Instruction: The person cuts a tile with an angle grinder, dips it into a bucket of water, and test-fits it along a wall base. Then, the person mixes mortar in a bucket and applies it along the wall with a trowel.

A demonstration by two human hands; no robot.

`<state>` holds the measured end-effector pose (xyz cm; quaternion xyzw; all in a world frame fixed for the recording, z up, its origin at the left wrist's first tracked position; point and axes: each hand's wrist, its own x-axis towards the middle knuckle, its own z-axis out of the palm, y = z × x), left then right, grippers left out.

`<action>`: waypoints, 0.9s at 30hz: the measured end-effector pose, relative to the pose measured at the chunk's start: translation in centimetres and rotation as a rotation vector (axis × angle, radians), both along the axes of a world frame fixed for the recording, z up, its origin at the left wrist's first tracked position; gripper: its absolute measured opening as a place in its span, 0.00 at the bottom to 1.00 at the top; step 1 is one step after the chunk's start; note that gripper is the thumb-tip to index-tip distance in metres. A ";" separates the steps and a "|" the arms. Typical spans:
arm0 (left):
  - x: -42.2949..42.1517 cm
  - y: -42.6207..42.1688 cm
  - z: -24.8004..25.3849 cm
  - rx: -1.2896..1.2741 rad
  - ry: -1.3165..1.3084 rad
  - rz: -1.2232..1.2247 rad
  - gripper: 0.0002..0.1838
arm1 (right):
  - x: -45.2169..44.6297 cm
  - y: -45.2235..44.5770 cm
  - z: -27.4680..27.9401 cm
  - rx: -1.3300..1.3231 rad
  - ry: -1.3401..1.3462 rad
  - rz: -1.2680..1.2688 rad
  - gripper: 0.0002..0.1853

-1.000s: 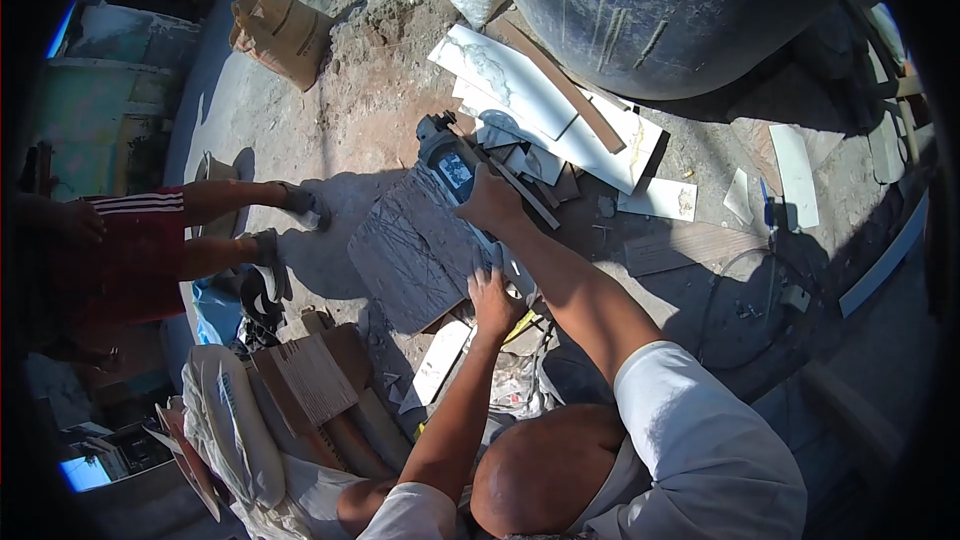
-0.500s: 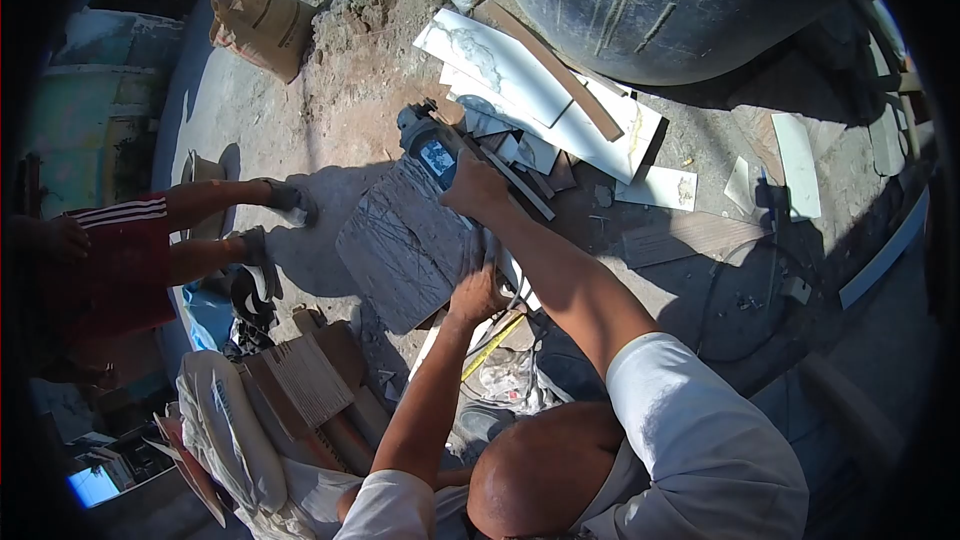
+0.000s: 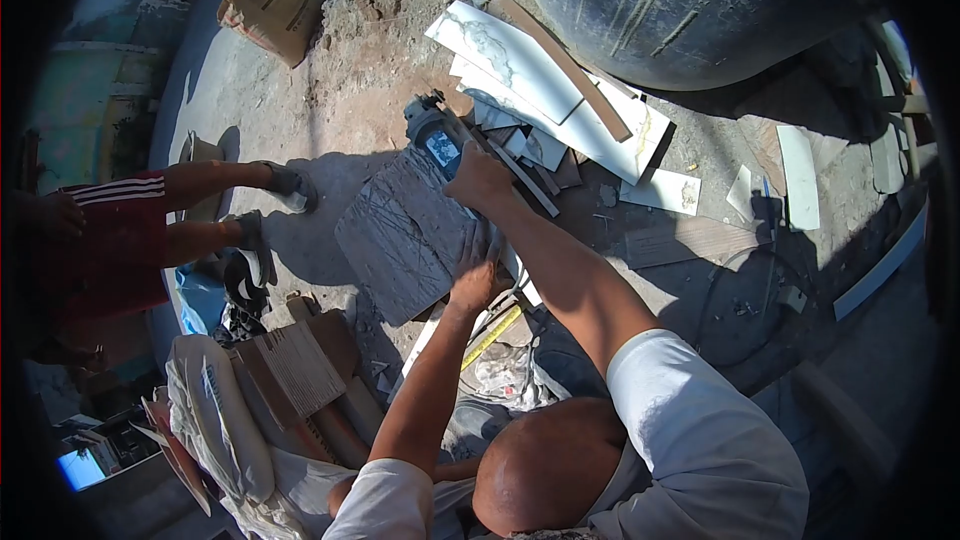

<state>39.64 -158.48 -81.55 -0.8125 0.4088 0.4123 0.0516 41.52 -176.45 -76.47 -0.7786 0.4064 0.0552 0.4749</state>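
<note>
My right hand [image 3: 478,180] is wrapped round the body of a blue-grey power tool [image 3: 439,146], probably an angle grinder, whose head points up and left. Under and beside it lies a dark, scratched board or slab [image 3: 395,240]. My left hand [image 3: 474,270] rests at the slab's right edge, near its lower corner, fingers pointing up along it; whether they grip the edge is hard to tell. A narrow strip [image 3: 525,180] lies just right of my right hand.
White marbled tiles [image 3: 520,60] and a brown strip [image 3: 570,70] lie beyond the tool. A big dark drum [image 3: 690,15] stands upper right, a paper sack [image 3: 270,10] upper left. Another person's legs [image 3: 215,180] are at left. Cardboard [image 3: 300,370] and a yellow tape [image 3: 492,338] lie nearer.
My left hand has shifted up and left along the slab's edge, uncovering more of the yellow tape. The tool in my right hand has moved slightly left and up since the first frame.
</note>
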 end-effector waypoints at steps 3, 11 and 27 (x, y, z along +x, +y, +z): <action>0.2 0.6 -1.0 -0.202 -0.034 -0.046 0.47 | 0.2 0.1 0.1 -0.027 0.001 0.002 0.33; 0.3 0.6 -1.2 -0.476 -0.312 -0.255 0.55 | 0.5 0.1 0.1 -0.031 0.029 0.010 0.37; 0.6 0.6 -1.0 -0.477 -0.124 -0.122 0.55 | -0.5 0.8 -0.6 -0.037 0.006 0.008 0.40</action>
